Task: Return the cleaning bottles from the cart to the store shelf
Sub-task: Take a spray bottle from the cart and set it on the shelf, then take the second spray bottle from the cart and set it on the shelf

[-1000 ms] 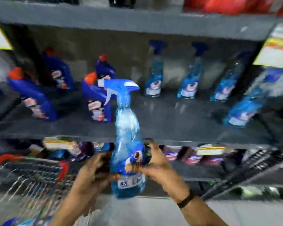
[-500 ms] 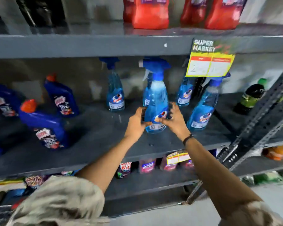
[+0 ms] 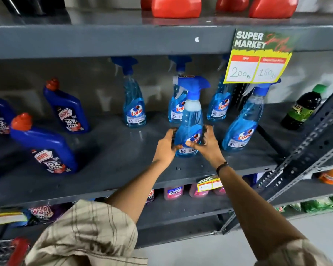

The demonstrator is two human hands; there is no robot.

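Head view, nearest first: a striped sleeve [image 3: 81, 233] is filling the lower left, and a corner of the wire cart [image 3: 0, 252] with its red handle is showing at the bottom left edge. Both forearms are reaching up to the grey middle shelf [image 3: 123, 169]. Left hand [image 3: 164, 147] is cupping the left side of the spray bottle [image 3: 189, 129], thumb lying across the lower label. Right hand [image 3: 206, 144], a dark band on its wrist, is pressing the right side, fingers spread and curled; whether its grip is tight cannot be told. The bottle is standing upright on the shelf, base down, near the front, just ahead of four matching blue spray bottles: one right of it [image 3: 242, 125], three behind [image 3: 134, 110]. Further left, dark blue toilet-cleaner bottles [image 3: 46, 148] with orange caps are standing. A price tag [image 3: 258, 58] is hanging from the shelf above, which is carrying red jugs [image 3: 176, 6].
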